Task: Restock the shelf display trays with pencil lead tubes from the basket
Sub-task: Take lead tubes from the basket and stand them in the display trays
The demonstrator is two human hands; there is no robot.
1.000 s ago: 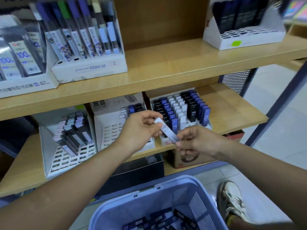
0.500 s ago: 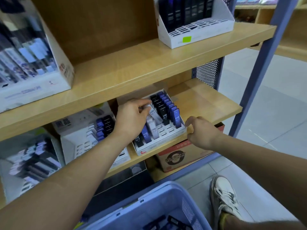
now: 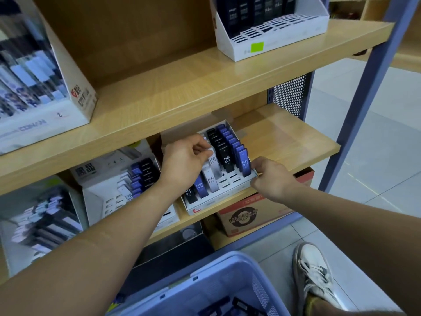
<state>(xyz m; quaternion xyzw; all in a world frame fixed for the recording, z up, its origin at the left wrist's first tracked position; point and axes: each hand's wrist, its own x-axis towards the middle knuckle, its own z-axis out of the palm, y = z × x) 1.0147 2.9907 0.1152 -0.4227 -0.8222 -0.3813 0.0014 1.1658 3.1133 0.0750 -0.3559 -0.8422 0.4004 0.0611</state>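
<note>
Head cam: L hand [image 3: 184,161] pinches white HB tube [image 3: 213,161] w/ curled fingers, seating it in display tray [image 3: 219,201] on lower shelf [image 3: 284,142], R hand [image 3: 272,177] grips tray's front corner; next prob. needs tube pushed fully down, then another from basket [image 3: 205,283].

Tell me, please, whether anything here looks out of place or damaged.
Nothing looks spilled or damaged. The display tray is just unevenly filled: its front right slots are empty, where the right hand grips its corner.
</note>
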